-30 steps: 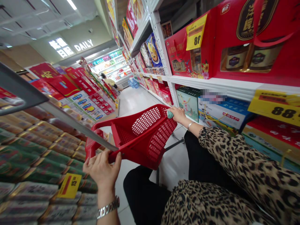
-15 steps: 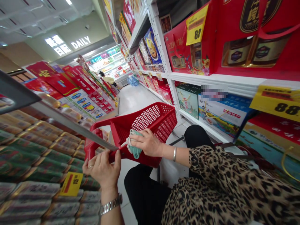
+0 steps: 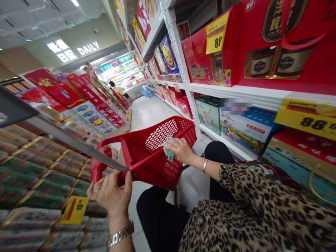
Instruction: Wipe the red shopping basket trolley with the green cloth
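Observation:
In the middle of the head view a red plastic shopping basket [image 3: 151, 171] with perforated sides stands tilted in front of my knees. A grey pull handle [image 3: 76, 140] runs from its near end to the upper left. My left hand [image 3: 114, 190] is closed round the basket's near end, beside the base of this handle. A crumpled pale green and white cloth [image 3: 170, 153] is bunched in my right hand [image 3: 183, 150], against the long rim nearer to me. Fingers cover part of the cloth. The visible inside of the basket holds nothing.
White shelves [image 3: 217, 87] with red and blue gift boxes rise close on the right. Stacked packaged goods [image 3: 28, 224] fill the left side. A tiled aisle [image 3: 141, 112] leads to a lit fridge [image 3: 123, 71], with a person [image 3: 118, 89] far off near it.
My right hand has slid the cloth along the basket rim, away from the handle end toward the far end. My left hand keeps its hold. The view has shifted slightly.

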